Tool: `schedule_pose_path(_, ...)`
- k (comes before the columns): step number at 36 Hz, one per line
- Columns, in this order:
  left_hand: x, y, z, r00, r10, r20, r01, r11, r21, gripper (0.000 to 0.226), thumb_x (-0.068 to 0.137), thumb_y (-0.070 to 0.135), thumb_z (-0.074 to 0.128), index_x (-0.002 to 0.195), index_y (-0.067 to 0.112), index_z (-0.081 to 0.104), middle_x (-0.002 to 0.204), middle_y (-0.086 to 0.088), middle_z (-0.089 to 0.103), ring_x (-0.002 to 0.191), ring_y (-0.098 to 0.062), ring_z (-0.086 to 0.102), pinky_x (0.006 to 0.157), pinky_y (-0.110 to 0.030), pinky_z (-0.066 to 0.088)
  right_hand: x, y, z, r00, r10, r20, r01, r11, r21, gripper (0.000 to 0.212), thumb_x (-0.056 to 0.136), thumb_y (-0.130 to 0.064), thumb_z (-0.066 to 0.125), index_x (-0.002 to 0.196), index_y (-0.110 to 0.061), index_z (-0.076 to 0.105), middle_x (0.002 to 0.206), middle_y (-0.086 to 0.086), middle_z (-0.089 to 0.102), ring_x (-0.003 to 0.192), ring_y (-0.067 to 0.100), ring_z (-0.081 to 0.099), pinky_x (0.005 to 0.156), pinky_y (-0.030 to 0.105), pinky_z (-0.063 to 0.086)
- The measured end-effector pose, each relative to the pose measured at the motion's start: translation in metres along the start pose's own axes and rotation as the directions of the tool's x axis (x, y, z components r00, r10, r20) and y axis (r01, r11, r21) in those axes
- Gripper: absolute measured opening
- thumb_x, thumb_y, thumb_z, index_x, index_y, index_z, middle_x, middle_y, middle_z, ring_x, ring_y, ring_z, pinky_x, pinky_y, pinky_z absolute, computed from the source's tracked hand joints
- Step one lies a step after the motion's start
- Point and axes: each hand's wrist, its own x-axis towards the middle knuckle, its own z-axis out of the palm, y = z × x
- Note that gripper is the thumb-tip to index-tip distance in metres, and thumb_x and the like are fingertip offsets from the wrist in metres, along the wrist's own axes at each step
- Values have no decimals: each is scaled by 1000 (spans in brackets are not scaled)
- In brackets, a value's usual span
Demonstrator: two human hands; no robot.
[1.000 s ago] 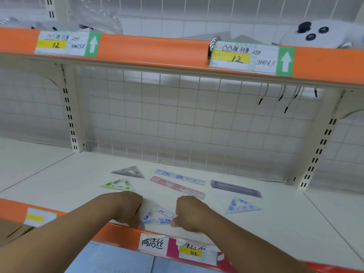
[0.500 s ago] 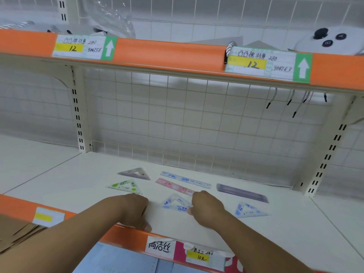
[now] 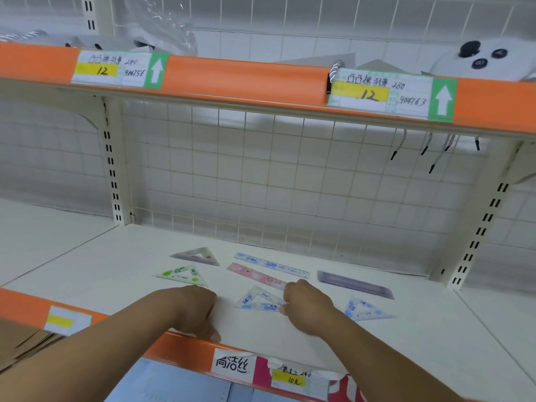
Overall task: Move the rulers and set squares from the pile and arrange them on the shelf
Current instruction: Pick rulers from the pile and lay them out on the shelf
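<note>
- In the lower centre of the frame, a person's right hand (image 3: 307, 309) had its grip pinched on the right corner of a clear triangular set square with blue print (image 3: 256, 300). The piece lay flat on the white metal shelf (image 3: 87, 271), and the hold seemed meant to line it up with its neighbours.
- The left hand (image 3: 194, 311) rested at the shelf's front edge, its grip clenched on nothing visible, probably to steady the person.
- Behind the hands, other pieces lay flat and apart, likely so that each one shows:
  - a green-printed set square (image 3: 181, 275)
  - a grey-purple set square (image 3: 197, 255)
  - a pink ruler (image 3: 255, 277)
  - a pale blue ruler (image 3: 269, 264)
  - a purple ruler (image 3: 353, 284)
  - a second blue-printed set square (image 3: 365, 310), at lower right
- The pile was out of view.
- On the orange upper rail (image 3: 246, 76), the left price label (image 3: 119, 69) read "12", "280" and "904756". The right price label (image 3: 388, 94) read "12", "280" and "904763". Each carried a white arrow on green.
- At the bottom of the frame, a lower label (image 3: 290, 380) read "10元", beside a tag printed "高洁丝" (image 3: 232, 364).
</note>
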Motion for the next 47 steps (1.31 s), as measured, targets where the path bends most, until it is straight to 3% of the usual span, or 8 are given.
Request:
schedule_pose_path(4,-1,1,0,1000,5,14,-5,1000,8,51,84,56,61,117,17,52,124,-1,55,112,-20,53,82,-27,39,-5,2,-5,1000,-1,-1,1,998,64,35,98,-35,48,125,-13,47,121,6,50,103,22,54,76,31,41)
schedule_pose_path(10,-2,-2,-1,998,-7,-58,11,998,69,54,91,61,45,118,14,50,125,-3,54,112,-21,52,88,-32,42,-6,16,-34,991,85,-103,-77,994,77,23,98,-27,46,113,-13,55,117,5,56,103,24,56,82,32,45)
schedule_pose_path(14,-3,-4,-3,987,-16,-161,35,993,117,51,91,60,46,116,16,51,125,-1,55,114,-20,52,82,-31,41,-7,26,-43,988,126,-93,-127,992,-7,17,96,-29,47,83,-19,46,99,2,58,87,22,52,70,30,40)
schedule_pose_path(23,-11,-12,0,939,-38,-342,85,989,123,30,95,42,45,112,18,54,118,2,60,108,-17,56,81,-28,44,-18,-1,-34,999,19,-51,-27,988,-151,16,94,-33,48,87,-19,46,85,-1,49,78,21,48,58,28,33)
schedule_pose_path(28,-21,-24,1,931,-67,-360,109,989,97,30,95,43,45,110,19,54,116,2,59,106,-17,56,79,-27,43,-19,-32,-33,998,-58,-38,51,984,-169,29,93,-32,51,69,-20,38,70,-4,42,65,17,43,50,26,28)
schedule_pose_path(35,-49,-62,-3,910,-107,-399,135,990,43,27,95,42,47,107,18,55,114,0,59,106,-20,56,80,-29,44,-16,-93,-40,985,-168,-39,158,969,-192,22,93,-34,52,105,-17,59,107,6,59,83,22,44,65,27,33)
schedule_pose_path(41,-77,-128,1,896,-153,-417,174,985,11,26,95,44,47,88,19,43,103,-1,58,98,-21,55,70,-29,39,1,-173,-29,962,-266,-60,247,943,-223,28,93,-39,53,77,-17,48,73,-4,46,75,20,48,52,25,30)
schedule_pose_path(47,-114,-216,12,900,-210,-382,218,976,-24,25,94,44,48,94,19,50,109,-2,59,102,-22,55,72,-28,38,17,-276,-13,937,-347,-47,332,923,-195,29,94,-40,52,104,-13,57,113,7,61,101,27,56,71,30,38)
